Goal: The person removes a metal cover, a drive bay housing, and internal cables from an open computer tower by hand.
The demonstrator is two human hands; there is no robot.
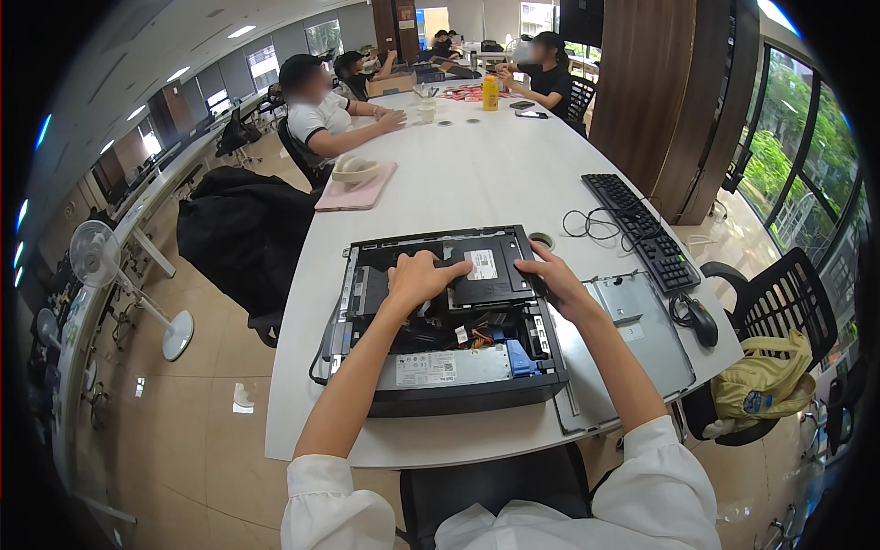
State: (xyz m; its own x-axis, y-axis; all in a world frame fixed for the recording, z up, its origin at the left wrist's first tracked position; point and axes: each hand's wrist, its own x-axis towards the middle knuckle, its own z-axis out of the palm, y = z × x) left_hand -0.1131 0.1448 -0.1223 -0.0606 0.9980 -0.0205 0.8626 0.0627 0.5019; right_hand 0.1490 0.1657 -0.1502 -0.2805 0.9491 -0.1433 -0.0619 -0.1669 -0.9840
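On your white table (440, 174), an open black metal computer case (467, 399) holds a flat, black, rectangular unit (493, 288). Your left hand (420, 279), thumb and fingers apart, touches it; your right hand (561, 286) is at its right edge, whether clamped I cannot tell.

Tall windows (784, 115) and ceiling lights (242, 31) overlook a glossy beige floor (206, 412).

- A black keyboard (655, 247) is lying along the right edge of the tabletop (449, 174).
- A black mouse (703, 324) is resting near its closer end.
- A flat pink case (378, 194) is lying at the left edge.
- A yellow bottle (490, 95) is standing farther back.
- A yellow bag (765, 376) is resting on a mesh chair (784, 298).
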